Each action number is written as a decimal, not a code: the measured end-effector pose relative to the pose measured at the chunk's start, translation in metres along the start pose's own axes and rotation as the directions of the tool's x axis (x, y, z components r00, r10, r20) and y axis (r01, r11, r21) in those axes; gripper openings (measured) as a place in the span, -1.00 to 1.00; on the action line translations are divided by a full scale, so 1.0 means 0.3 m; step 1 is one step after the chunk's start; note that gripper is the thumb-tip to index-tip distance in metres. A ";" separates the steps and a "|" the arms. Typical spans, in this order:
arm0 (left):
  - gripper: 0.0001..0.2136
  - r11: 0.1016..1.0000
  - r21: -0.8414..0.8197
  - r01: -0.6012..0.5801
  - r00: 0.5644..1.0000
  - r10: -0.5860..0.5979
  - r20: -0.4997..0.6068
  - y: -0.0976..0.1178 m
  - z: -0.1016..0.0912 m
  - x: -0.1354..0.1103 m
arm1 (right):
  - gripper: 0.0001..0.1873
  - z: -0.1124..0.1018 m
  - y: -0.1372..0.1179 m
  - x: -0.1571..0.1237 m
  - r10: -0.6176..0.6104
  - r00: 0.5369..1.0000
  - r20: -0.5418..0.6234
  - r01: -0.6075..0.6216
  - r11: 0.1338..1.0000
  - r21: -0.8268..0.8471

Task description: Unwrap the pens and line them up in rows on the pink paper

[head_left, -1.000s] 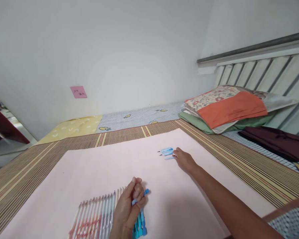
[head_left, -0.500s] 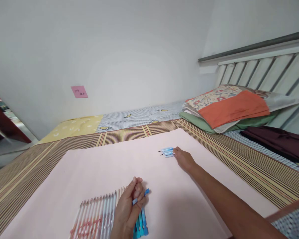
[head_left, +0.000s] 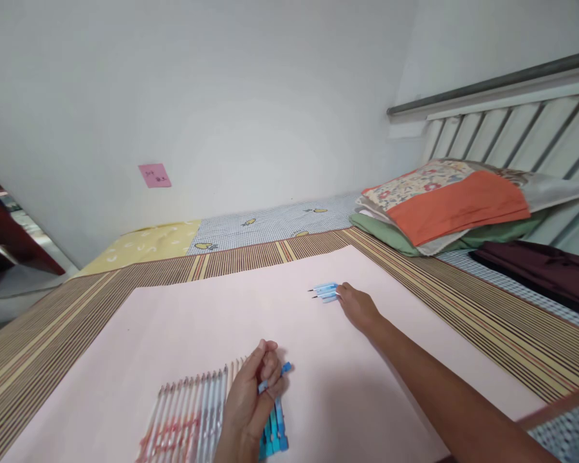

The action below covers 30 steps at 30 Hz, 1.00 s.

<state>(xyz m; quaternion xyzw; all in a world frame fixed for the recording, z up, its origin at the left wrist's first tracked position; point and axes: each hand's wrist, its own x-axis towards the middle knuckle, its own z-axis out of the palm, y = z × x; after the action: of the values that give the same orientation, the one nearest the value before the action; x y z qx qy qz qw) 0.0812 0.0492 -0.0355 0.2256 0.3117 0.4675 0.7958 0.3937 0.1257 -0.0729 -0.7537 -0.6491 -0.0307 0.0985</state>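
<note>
My right hand [head_left: 359,310] reaches to the far right part of the pale pink sheet. Its fingers are closed at the near ends of several light blue pens [head_left: 325,291], whose thin dark tips point left. Nearer to me, my left hand [head_left: 251,395] is curled round a blue pen [head_left: 286,368]; most of that pen is hidden by the fingers. Under and beside this hand lies a row of pens [head_left: 188,408], side by side, in reddish, pale and light blue colours. Bright blue and teal pens [head_left: 274,437] show at the row's right end, partly covered by my left hand.
The pink sheet [head_left: 212,315] lies on a striped mat [head_left: 139,273]. Stacked pillows [head_left: 463,209] and dark folded cloth [head_left: 535,267] sit at the right, before a white radiator [head_left: 506,135]. A pink note [head_left: 155,175] is stuck on the wall behind.
The camera view has shifted very slightly. Both hands and the pens keep practically the same places on the sheet.
</note>
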 end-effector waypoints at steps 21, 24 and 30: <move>-0.70 1.000 0.013 0.000 1.000 0.000 0.002 -0.008 -0.008 0.002 | -0.79 -0.010 -0.034 -0.001 0.017 1.000 -0.010 -0.017 1.000 0.007; -0.70 1.000 0.010 -0.003 1.000 0.003 -0.001 -0.009 -0.012 0.003 | -0.81 -0.024 -0.032 -0.009 0.006 1.000 -0.011 -0.006 0.999 0.037; -0.68 1.000 -0.010 -0.021 1.000 0.021 0.004 -0.001 -0.006 0.000 | -0.67 -0.121 -0.016 -0.024 0.030 0.998 -0.055 -0.017 0.977 0.212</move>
<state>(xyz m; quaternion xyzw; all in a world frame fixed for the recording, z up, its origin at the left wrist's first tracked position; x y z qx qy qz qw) 0.0801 0.0493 -0.0370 0.2259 0.3055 0.4768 0.7927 0.3909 0.1125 -0.0380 -0.7453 -0.6366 0.0176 0.1973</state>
